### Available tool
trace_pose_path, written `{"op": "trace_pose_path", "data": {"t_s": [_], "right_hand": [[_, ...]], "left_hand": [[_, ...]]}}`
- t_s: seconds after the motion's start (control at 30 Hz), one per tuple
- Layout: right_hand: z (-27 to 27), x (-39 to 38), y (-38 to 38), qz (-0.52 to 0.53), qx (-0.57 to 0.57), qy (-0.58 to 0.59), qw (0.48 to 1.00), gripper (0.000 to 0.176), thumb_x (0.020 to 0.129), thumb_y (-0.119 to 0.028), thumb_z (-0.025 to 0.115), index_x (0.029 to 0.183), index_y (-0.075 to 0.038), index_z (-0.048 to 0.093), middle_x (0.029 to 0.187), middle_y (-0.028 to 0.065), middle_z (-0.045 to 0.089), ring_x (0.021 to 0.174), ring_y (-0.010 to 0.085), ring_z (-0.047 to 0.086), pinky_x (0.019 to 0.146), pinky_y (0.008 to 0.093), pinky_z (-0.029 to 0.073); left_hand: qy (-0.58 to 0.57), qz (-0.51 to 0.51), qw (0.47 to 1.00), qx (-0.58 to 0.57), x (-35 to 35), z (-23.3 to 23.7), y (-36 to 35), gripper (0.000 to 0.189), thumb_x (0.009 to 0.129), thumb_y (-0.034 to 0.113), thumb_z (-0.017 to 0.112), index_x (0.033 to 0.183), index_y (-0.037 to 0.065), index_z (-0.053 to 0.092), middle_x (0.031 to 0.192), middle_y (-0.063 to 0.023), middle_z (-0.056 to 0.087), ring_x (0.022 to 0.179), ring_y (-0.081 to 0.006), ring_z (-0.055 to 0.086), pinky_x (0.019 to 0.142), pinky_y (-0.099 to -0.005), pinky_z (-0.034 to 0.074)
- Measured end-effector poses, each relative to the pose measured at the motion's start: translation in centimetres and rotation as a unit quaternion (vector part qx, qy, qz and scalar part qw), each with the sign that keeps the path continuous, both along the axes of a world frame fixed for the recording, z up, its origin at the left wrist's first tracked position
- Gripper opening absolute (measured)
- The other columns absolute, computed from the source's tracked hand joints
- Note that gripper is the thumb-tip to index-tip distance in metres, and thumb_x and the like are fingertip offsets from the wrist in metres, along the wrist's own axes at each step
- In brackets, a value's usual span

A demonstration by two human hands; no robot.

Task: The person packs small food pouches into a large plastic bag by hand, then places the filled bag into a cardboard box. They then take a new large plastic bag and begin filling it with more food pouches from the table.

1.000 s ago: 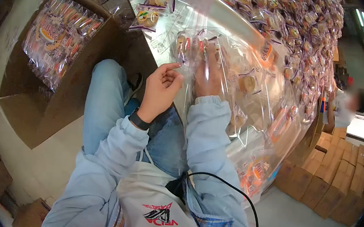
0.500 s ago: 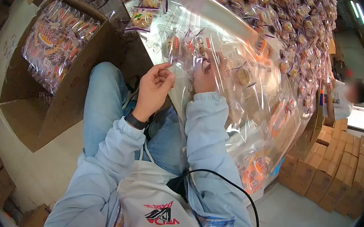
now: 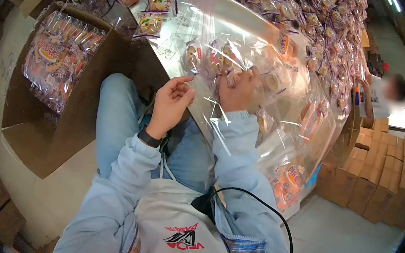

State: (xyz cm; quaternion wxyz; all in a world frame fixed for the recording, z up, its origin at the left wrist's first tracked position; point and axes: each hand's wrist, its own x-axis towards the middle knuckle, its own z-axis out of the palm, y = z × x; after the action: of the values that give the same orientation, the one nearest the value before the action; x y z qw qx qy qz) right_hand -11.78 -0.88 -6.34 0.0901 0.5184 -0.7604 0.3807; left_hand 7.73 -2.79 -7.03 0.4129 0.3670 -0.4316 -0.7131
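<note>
My left hand (image 3: 172,104) has its fingers curled, with the fingertips pinching the near edge of a large clear plastic bag (image 3: 285,98). My right hand (image 3: 238,91) reaches inside this bag, its fingers closed round a small wrapped pastry packet (image 3: 233,78). Just beyond the fingers, more small packets (image 3: 213,60) lie in a row within the bag. One loose packet (image 3: 264,121) rests beside my right wrist under the film. Glare on the plastic hides part of the fingers.
An open cardboard box (image 3: 76,112) at the left holds a filled bag (image 3: 58,57). Loose packets (image 3: 319,20) are heaped on the metal table (image 3: 170,55). Cartons (image 3: 377,171) stand at the right, near another person (image 3: 378,99).
My right hand has turned and closed round a packet inside the bag. The packets beyond it have shifted a little. My left hand stays at the bag's edge. The view has moved slightly.
</note>
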Motion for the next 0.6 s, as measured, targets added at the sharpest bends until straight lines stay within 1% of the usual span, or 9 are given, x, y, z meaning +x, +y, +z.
{"op": "trace_pose_path", "data": {"t_s": [0.03,0.07,0.17,0.27,0.37,0.47,0.57,0.6], "right_hand": [[-0.3,-0.1,0.3,-0.016,-0.001,0.068,0.998,0.052,0.080,-0.016,0.083,0.125,-0.003,0.062,0.133,0.0221,0.054,0.120,0.0346,0.055,0.096,0.0457,0.050],[-1.4,-0.4,0.5,0.013,-0.040,0.052,0.998,0.063,0.077,-0.022,0.086,0.131,-0.004,0.060,0.132,0.0217,0.055,0.120,0.0413,0.054,0.103,0.0510,0.045],[0.9,0.0,1.7,0.072,0.041,0.156,0.984,0.069,0.073,-0.020,0.088,0.133,-0.005,0.058,0.133,0.0221,0.054,0.121,0.0420,0.054,0.103,0.0514,0.045],[2.1,1.3,0.9,0.082,0.013,0.084,0.993,0.068,0.070,-0.019,0.088,0.132,-0.007,0.062,0.132,0.0211,0.055,0.117,0.0397,0.058,0.101,0.0491,0.047],[0.3,1.0,-1.0,0.103,0.009,-0.027,0.994,0.064,0.072,-0.018,0.089,0.131,-0.008,0.065,0.131,0.0201,0.056,0.111,0.0367,0.062,0.098,0.0448,0.049],[-2.1,0.8,-2.2,0.089,-0.012,-0.112,0.990,0.058,0.075,-0.016,0.086,0.129,-0.006,0.067,0.130,0.0202,0.058,0.112,0.0358,0.063,0.095,0.0426,0.051],[-0.8,1.5,-2.3,0.093,-0.102,-0.082,0.987,0.049,0.079,-0.010,0.082,0.126,-0.005,0.070,0.131,0.0200,0.060,0.115,0.0345,0.064,0.093,0.0429,0.053],[-1.1,1.5,-2.6,0.073,-0.085,-0.071,0.991,0.050,0.079,-0.009,0.081,0.128,-0.006,0.070,0.131,0.0211,0.062,0.120,0.0357,0.064,0.094,0.0434,0.053]], "left_hand": [[-0.008,0.002,1.000,-0.020,0.2,-0.1,-0.2,0.038,0.097,0.002,0.069,0.134,-0.003,0.061,0.097,-0.0032,0.066,0.083,-0.0084,0.065,0.076,-0.0235,0.055],[-0.004,0.004,1.000,-0.017,0.4,-0.3,-0.2,0.039,0.097,0.002,0.068,0.134,-0.003,0.061,0.097,-0.0030,0.066,0.083,-0.0083,0.064,0.076,-0.0235,0.055],[0.006,0.006,1.000,-0.004,0.5,-0.6,0.2,0.042,0.097,0.002,0.067,0.138,-0.002,0.059,0.098,-0.0029,0.065,0.084,-0.0091,0.065,0.077,-0.0245,0.055],[0.013,0.003,1.000,-0.011,0.3,-0.4,0.2,0.046,0.099,0.001,0.065,0.144,0.000,0.055,0.099,-0.0031,0.066,0.085,-0.0107,0.065,0.078,-0.0266,0.055],[0.017,0.000,0.999,-0.029,0.3,-0.7,0.3,0.050,0.099,0.002,0.065,0.148,0.000,0.053,0.099,-0.0026,0.065,0.084,-0.0102,0.065,0.077,-0.0263,0.055],[0.017,-0.002,0.999,-0.029,0.3,-0.7,-0.1,0.051,0.099,0.002,0.065,0.148,0.001,0.052,0.098,-0.0023,0.065,0.084,-0.0100,0.065,0.077,-0.0261,0.055],[0.003,0.005,0.999,-0.032,0.3,-0.5,0.0,0.051,0.099,0.002,0.065,0.148,0.000,0.052,0.098,-0.0021,0.064,0.084,-0.0100,0.065,0.077,-0.0258,0.055],[0.000,0.008,0.999,-0.033,0.3,-0.4,0.2,0.051,0.099,0.002,0.065,0.148,0.000,0.052,0.098,-0.0019,0.064,0.084,-0.0099,0.065,0.077,-0.0257,0.055]]}}
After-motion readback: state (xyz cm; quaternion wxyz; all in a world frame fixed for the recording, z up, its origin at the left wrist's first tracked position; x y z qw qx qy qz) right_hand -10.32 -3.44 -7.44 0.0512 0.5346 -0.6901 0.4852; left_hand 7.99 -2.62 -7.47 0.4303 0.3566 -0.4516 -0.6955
